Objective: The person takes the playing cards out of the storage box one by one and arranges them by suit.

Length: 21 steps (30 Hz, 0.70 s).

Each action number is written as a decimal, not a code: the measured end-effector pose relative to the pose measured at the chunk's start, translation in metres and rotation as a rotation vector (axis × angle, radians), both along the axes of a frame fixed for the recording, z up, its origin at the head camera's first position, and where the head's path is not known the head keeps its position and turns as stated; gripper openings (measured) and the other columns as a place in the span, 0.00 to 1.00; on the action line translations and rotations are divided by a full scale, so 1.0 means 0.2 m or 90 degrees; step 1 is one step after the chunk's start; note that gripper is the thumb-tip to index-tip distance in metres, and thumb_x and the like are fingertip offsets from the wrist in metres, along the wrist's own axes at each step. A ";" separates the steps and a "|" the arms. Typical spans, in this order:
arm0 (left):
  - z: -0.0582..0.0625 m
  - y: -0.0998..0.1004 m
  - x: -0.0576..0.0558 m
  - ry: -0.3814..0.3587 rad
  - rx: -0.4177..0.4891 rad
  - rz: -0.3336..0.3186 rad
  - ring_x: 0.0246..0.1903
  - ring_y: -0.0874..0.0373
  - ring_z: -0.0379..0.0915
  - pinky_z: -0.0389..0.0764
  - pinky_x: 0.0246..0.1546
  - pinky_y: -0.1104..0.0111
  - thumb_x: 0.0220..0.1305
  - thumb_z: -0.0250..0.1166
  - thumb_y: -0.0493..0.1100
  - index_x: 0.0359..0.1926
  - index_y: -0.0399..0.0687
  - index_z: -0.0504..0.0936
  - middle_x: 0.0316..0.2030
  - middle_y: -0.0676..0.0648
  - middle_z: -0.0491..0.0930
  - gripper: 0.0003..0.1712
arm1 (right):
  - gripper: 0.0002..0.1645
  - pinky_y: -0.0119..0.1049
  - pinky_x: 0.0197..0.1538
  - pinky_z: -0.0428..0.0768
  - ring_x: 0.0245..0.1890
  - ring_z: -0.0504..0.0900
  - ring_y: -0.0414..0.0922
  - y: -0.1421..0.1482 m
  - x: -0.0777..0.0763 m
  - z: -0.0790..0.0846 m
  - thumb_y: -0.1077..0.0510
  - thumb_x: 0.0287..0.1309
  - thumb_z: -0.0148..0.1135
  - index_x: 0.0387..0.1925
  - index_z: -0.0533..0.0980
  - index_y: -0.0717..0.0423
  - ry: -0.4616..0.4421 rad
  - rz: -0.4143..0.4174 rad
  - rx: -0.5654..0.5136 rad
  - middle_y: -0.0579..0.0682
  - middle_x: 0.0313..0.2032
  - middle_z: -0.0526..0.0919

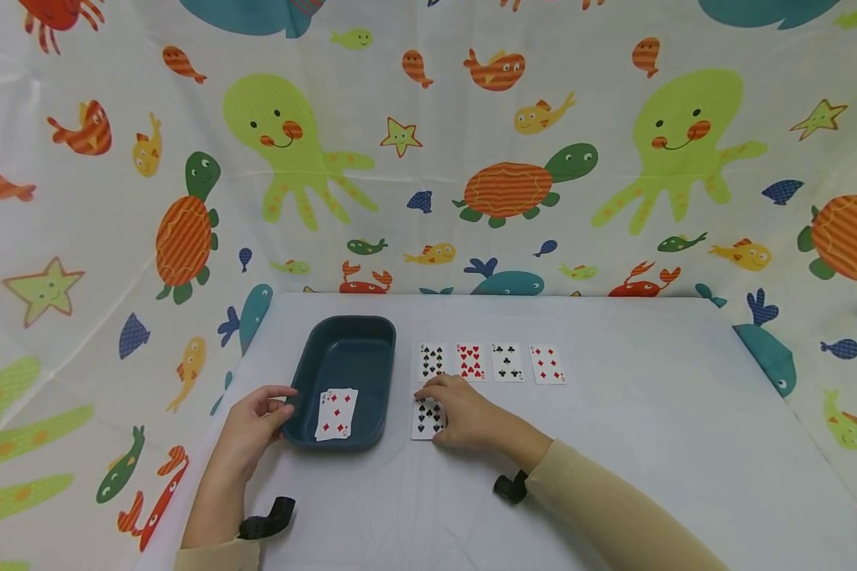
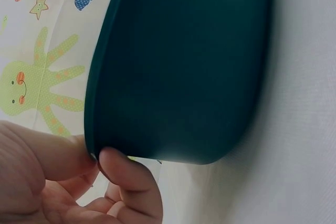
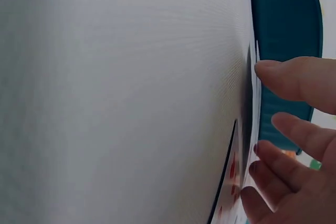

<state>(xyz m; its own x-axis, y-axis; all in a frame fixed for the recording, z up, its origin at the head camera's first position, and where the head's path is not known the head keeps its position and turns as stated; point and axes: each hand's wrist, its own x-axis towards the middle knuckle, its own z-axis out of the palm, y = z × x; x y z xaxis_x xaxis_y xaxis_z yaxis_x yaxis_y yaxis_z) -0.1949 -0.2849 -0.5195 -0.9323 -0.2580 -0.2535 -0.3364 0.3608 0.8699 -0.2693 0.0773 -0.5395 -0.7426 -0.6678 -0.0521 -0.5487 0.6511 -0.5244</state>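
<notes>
My left hand (image 1: 257, 420) pinches the near left rim of a dark teal tray (image 1: 384, 381) between thumb and fingers; the left wrist view shows this hold on the tray (image 2: 178, 66) up close. A small stack of playing cards (image 1: 337, 414), a diamond card uppermost, lies at the near end inside the tray. To the tray's right, my right hand (image 1: 467, 414) reaches over a spade playing card (image 1: 424, 424) on the table, partly covering it. In the right wrist view, the fingers (image 3: 294, 82) are spread and loosely extended, tips right at the card's edges.
A row of playing cards lies behind my right hand: a spade card (image 1: 432, 358), a heart card (image 1: 470, 362), a club card (image 1: 507, 362) and a diamond card (image 1: 547, 365). The white table (image 1: 650, 412) meets a sea-animal curtain (image 1: 428, 174) at the back.
</notes>
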 end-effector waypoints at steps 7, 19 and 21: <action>0.00 0.01 0.00 -0.001 -0.001 0.001 0.40 0.52 0.75 0.84 0.39 0.72 0.81 0.60 0.40 0.70 0.41 0.77 0.43 0.43 0.78 0.21 | 0.42 0.50 0.76 0.72 0.75 0.70 0.52 -0.02 -0.01 -0.01 0.56 0.56 0.81 0.72 0.76 0.47 0.018 0.008 0.001 0.51 0.72 0.75; 0.01 0.00 0.00 0.000 0.001 0.000 0.41 0.52 0.75 0.84 0.39 0.72 0.82 0.60 0.41 0.71 0.41 0.76 0.43 0.43 0.77 0.22 | 0.46 0.50 0.78 0.71 0.78 0.66 0.51 -0.03 0.00 0.03 0.54 0.55 0.82 0.74 0.74 0.44 0.013 -0.008 -0.013 0.49 0.75 0.72; 0.00 0.00 0.00 -0.001 0.000 0.001 0.41 0.52 0.75 0.84 0.39 0.72 0.81 0.60 0.40 0.70 0.42 0.77 0.43 0.43 0.77 0.21 | 0.46 0.51 0.78 0.71 0.79 0.66 0.51 -0.04 0.01 0.04 0.54 0.54 0.82 0.75 0.73 0.44 0.017 -0.005 -0.021 0.49 0.75 0.72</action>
<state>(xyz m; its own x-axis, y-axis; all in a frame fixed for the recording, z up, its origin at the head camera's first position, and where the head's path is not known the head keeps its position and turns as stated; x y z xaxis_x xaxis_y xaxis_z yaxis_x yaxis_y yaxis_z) -0.1953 -0.2843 -0.5190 -0.9315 -0.2586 -0.2557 -0.3386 0.3600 0.8693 -0.2678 0.0702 -0.5307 -0.7487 -0.6628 -0.0110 -0.5574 0.6385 -0.5307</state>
